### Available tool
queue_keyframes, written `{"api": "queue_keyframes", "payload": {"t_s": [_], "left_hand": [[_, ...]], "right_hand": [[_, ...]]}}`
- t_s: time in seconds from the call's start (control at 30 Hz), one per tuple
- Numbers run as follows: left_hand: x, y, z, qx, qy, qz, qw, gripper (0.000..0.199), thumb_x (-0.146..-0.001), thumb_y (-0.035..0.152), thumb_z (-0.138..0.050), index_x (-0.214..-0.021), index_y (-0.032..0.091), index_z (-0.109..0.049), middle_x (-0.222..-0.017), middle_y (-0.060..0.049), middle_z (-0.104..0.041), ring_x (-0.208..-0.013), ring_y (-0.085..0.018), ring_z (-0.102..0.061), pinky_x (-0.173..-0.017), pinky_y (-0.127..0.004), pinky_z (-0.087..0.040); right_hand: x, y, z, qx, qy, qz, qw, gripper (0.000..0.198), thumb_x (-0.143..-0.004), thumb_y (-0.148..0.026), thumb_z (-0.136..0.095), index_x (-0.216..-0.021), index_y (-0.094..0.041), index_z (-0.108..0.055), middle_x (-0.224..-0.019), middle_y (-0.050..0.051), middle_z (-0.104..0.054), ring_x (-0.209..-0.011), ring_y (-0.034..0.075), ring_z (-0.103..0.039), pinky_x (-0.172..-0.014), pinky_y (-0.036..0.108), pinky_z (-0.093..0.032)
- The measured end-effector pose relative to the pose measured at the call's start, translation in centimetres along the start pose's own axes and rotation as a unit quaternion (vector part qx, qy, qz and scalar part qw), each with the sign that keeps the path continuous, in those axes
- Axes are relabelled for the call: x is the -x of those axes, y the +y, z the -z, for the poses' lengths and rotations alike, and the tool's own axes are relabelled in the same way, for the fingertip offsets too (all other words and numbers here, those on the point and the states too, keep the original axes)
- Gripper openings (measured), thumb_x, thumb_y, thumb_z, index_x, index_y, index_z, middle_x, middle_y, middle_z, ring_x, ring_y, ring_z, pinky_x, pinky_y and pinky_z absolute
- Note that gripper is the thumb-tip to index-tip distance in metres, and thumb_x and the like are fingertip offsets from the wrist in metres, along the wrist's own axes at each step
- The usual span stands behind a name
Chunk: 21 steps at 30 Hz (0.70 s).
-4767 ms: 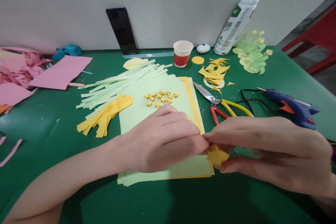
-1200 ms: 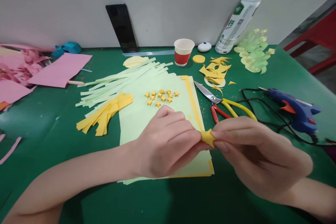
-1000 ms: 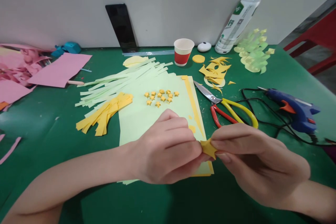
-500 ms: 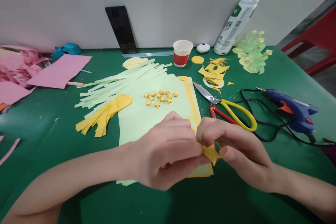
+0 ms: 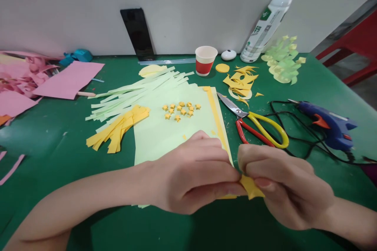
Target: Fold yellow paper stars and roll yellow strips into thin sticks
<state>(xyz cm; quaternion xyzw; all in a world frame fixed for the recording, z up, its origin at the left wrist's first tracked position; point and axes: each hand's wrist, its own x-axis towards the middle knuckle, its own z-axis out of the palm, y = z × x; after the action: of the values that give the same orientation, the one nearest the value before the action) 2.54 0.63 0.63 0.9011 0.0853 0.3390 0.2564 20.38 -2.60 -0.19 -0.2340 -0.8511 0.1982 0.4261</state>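
A yellow folded paper star [image 5: 252, 188] is pinched between my two hands, just over the table's near part. My left hand [image 5: 197, 172] grips its left side with thumb and fingers. On its right side, my right hand [image 5: 288, 184] closes thumb and curled fingers against it. Beyond my hands, several small yellow paper stars [image 5: 182, 112] lie grouped on pale green paper sheets [image 5: 156, 141]. Yellow paper strips [image 5: 119, 129] sit left of the sheets, below a fan of pale green strips [image 5: 141, 86].
Scissors [image 5: 253, 121] and a blue glue gun [image 5: 326, 121] with its black cord lie to the right. At the back stand a paper cup [image 5: 205, 60], a leaning bottle [image 5: 269, 23] and a phone [image 5: 138, 33]. Yellow scraps [image 5: 241, 80] lie behind the scissors, pink paper [image 5: 69, 80] at left.
Both hands have shifted slightly right and down with the star. My right hand's fingers have curled in more tightly around it.
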Motion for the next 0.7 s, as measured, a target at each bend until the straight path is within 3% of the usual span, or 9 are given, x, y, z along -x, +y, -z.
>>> {"api": "queue_keyframes", "payload": {"t_s": [0.17, 0.37, 0.7], "left_hand": [[0.2, 0.0, -0.1, -0.035, 0.044, 0.018, 0.998, 0.014, -0.088, 0.016, -0.044, -0.076, 0.014, -0.051, -0.060, 0.000, -0.055, -0.054, -0.011, -0.047, -0.055, -0.029, -0.035], [0.1, 0.8, -0.2, -0.112, 0.064, 0.001, 0.992, 0.023, -0.092, 0.020, -0.037, -0.077, 0.013, -0.053, -0.064, -0.001, -0.057, -0.055, -0.010, -0.046, -0.058, -0.029, -0.035], [0.4, 0.5, -1.1, -0.224, 0.091, -0.005, 0.970, 0.026, -0.093, 0.021, -0.032, -0.074, 0.015, -0.049, -0.058, 0.001, -0.053, -0.054, -0.012, -0.039, -0.056, -0.031, -0.025]], "right_hand": [[0.3, 0.5, 0.7, 0.170, 0.052, 0.080, 0.981, 0.014, -0.082, -0.007, -0.040, -0.082, -0.020, -0.046, -0.060, 0.000, -0.049, -0.050, 0.011, -0.041, -0.043, 0.025, -0.038], [-0.3, 0.3, 1.6, 0.305, 0.000, 0.143, 0.942, 0.020, -0.089, -0.018, -0.038, -0.072, -0.021, -0.048, -0.054, 0.001, -0.052, -0.050, 0.012, -0.046, -0.045, 0.026, -0.043], [0.4, 0.5, 1.4, 0.324, 0.004, 0.193, 0.926, 0.014, -0.085, -0.012, -0.045, -0.073, -0.016, -0.051, -0.054, 0.002, -0.051, -0.049, 0.012, -0.044, -0.043, 0.028, -0.040]]}}
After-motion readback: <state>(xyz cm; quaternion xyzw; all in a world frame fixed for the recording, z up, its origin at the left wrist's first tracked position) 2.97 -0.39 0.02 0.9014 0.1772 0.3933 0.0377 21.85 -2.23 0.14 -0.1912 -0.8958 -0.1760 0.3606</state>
